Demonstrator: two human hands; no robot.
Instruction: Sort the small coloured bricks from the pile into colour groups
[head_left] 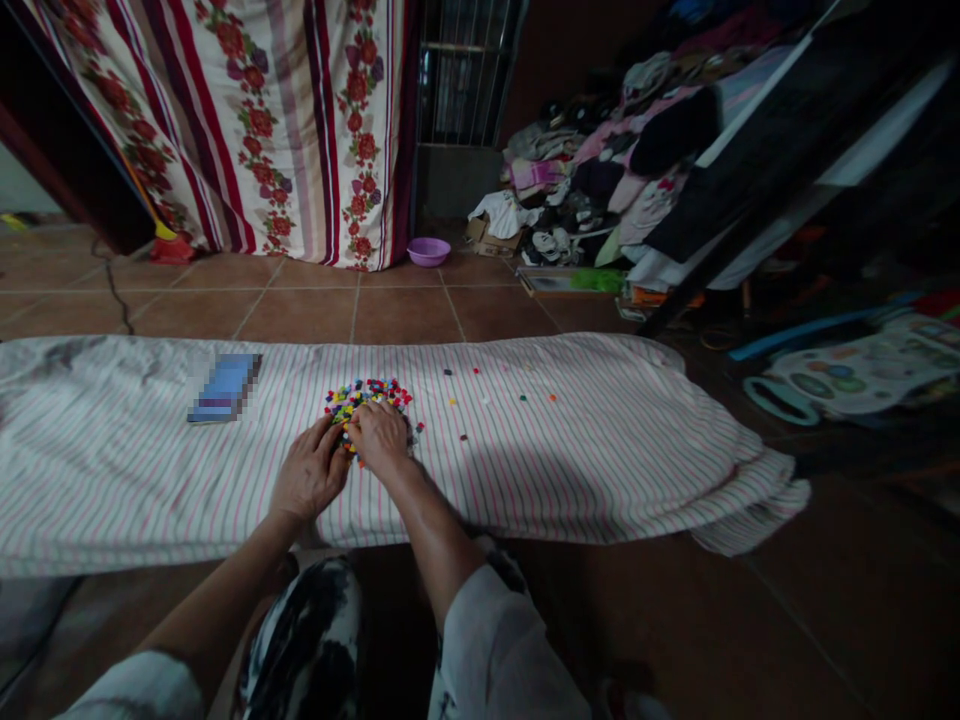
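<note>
A heap of small colourful pieces point(386, 388), red, yellow, blue, green and more, lies on a striped cloth point(600, 470). At the near left edge of the heap is my left hand point(310, 472), its fingers bent and drawn together against the pieces. My right hand point(381, 436) reaches over the heap, fingers curled down and closed beside the left fingertips. Whatever is between the fingers of either hand is too small to make out. To the right, several single pieces lie apart, among them an orange piece point(553, 397), a dark piece point(463, 437) and a yellow piece point(451, 402).
A flat blue object point(225, 388), blurred out, lies on the cloth at left. Beyond are a floral curtain point(300, 130), a purple basin point(428, 252) and a red dustpan point(172, 248) on the tiled floor. Piled clothes point(600, 170) and a dark slanted frame stand at right.
</note>
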